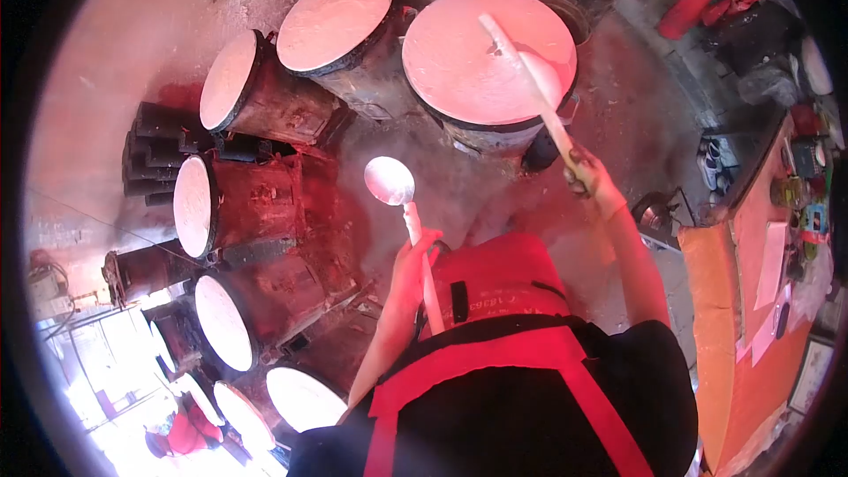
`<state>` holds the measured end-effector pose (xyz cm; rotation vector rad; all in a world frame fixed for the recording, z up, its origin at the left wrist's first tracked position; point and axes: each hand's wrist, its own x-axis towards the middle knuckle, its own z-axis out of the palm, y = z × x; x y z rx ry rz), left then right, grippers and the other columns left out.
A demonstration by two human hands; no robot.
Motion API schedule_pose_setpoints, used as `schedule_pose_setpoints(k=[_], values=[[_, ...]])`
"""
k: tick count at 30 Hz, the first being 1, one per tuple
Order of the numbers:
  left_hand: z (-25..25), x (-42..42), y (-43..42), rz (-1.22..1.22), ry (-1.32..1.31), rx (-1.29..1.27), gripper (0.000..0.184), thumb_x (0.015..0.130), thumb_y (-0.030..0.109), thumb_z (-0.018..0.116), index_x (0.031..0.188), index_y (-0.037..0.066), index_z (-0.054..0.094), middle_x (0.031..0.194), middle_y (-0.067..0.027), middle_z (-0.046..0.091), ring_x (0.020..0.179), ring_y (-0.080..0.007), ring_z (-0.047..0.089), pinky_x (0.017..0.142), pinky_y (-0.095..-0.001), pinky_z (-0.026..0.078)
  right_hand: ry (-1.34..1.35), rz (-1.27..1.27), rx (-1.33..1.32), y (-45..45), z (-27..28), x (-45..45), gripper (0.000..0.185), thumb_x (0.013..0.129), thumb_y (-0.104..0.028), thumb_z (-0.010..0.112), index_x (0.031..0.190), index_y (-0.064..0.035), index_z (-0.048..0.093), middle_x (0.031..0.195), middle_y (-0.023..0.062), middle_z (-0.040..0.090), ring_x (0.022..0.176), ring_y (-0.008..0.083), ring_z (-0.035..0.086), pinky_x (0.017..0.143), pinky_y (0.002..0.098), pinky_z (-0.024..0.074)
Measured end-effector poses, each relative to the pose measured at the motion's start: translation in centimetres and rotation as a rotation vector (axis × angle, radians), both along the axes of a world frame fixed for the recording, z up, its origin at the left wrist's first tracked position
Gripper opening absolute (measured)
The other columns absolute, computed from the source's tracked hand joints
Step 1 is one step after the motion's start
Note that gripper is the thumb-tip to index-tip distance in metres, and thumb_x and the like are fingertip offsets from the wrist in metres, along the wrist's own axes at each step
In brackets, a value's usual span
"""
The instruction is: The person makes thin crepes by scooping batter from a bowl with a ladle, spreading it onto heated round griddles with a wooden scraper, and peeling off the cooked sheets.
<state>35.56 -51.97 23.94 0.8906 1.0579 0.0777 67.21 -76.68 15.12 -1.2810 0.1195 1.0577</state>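
Observation:
My right hand (pixel 592 181) is closed around the lower end of a long pale wooden stick (pixel 527 75). The stick's far end lies over a round flat griddle (pixel 442 62) on a drum-shaped stove. A pale rounded patch shows beside the stick on the griddle; I cannot make out what it is. In front of my body, my left hand (pixel 413 256) grips the long handle of a ladle (pixel 389 180). Its round shiny bowl points away from me, above the floor and apart from the stoves.
More drum stoves with round tops, such as one at the back (pixel 336 18) and one at the left (pixel 193 205), curve around my left side. Dark cylinders (pixel 163 146) are stacked behind them. To my right stands a table (pixel 777 300) with papers and jars.

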Motion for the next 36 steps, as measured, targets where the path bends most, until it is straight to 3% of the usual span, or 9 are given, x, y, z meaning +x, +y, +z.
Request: schedule_pose_setpoints(k=[6,10,15,21,24,26,32,34,36], values=[[1.5,1.8,-1.7,-0.046,0.021,0.013,0.029,0.095,0.026,0.062,0.114,0.003,0.06,0.118,-0.0034,0.058,0.115,-0.0131,0.05,0.103,-0.0322,0.043,-0.101,-0.128,0.036,3.5,2.0,6.2,0.043,0.099,-0.037,0.053,0.14,-0.0271,0.046,0.065,-0.004,0.045,0.042,0.007,0.033,0.037,0.023,0.0244],[2.2,3.4,-0.9,-0.064,0.004,0.049,0.026,0.095,0.025,0.063,0.11,0.004,0.061,0.096,-0.0026,0.06,0.084,-0.01,0.054,0.074,-0.0256,0.048,-0.309,0.015,0.033,8.6,3.3,2.9,0.039,0.098,-0.033,0.057,0.136,-0.0237,0.052,0.063,-0.0072,0.04,0.044,0.0063,0.034,0.039,0.024,0.0251],[4.4,3.1,1.2,-0.071,-0.061,0.034,0.02,0.094,0.024,0.064,0.097,0.005,0.059,0.069,0.0014,0.052,0.047,-0.0049,0.041,0.041,-0.0208,0.031,-0.469,-0.517,0.095,8.3,1.1,0.8,0.047,0.097,-0.023,0.059,0.142,-0.0209,0.049,0.07,-0.0097,0.05,0.044,0.0027,0.032,0.038,0.0213,0.0236],[5.9,3.9,3.5,-0.133,-0.132,0.017,0.022,0.096,0.024,0.062,0.104,0.005,0.054,0.07,0.0004,0.052,0.047,-0.0039,0.04,0.039,-0.0207,0.027,-0.464,-0.218,-0.069,15.3,1.1,-3.5,0.043,0.096,-0.02,0.062,0.138,-0.012,0.055,0.092,-0.0057,0.063,0.067,0.004,0.048,0.059,0.0217,0.0411],[4.7,3.5,4.8,-0.144,-0.198,-0.072,0.02,0.099,0.023,0.056,0.107,0.005,0.053,0.073,0.0006,0.051,0.051,-0.0043,0.04,0.041,-0.0196,0.028,-0.372,-0.284,-0.084,12.6,4.6,-3.6,0.044,0.096,-0.026,0.06,0.139,-0.0201,0.054,0.059,-0.0103,0.034,0.041,0.0028,0.028,0.038,0.0227,0.0222],[4.1,3.6,5.3,-0.14,-0.181,-0.054,0.019,0.099,0.022,0.056,0.108,0.005,0.053,0.075,0.0003,0.052,0.054,-0.0043,0.041,0.043,-0.0193,0.03,-0.459,-0.649,-0.059,11.4,2.1,-4.3,0.037,0.097,-0.023,0.061,0.134,-0.0209,0.059,0.06,-0.0122,0.041,0.043,0.0006,0.03,0.038,0.0212,0.0219],[3.5,3.5,6.5,-0.237,-0.155,-0.069,0.015,0.098,0.02,0.057,0.1,0.006,0.052,0.08,0.0011,0.051,0.058,-0.0044,0.042,0.045,-0.0199,0.032,-0.319,-0.367,0.107,13.1,2.5,-5.3,0.042,0.096,-0.016,0.061,0.137,-0.0195,0.055,0.069,-0.0107,0.048,0.048,0.0021,0.036,0.041,0.0197,0.0272],[3.9,3.9,7.2,-0.287,-0.145,-0.079,0.015,0.098,0.021,0.058,0.098,0.007,0.051,0.079,0.0014,0.051,0.057,-0.0045,0.042,0.045,-0.0204,0.032,-0.571,-0.501,0.0,12.7,-0.7,-0.1,0.041,0.097,-0.014,0.057,0.137,-0.004,0.053,0.079,-0.0066,0.057,0.053,0.0021,0.04,0.042,0.022,0.0284],[4.5,4.6,7.5,-0.313,-0.12,-0.077,0.016,0.098,0.021,0.057,0.096,0.007,0.051,0.078,0.0016,0.051,0.056,-0.0046,0.042,0.044,-0.021,0.032,-0.375,-0.467,-0.076,11.7,4.1,0.9,0.041,0.098,-0.018,0.058,0.137,-0.0057,0.053,0.074,-0.0081,0.054,0.05,0.0022,0.037,0.043,0.0215,0.0281]])
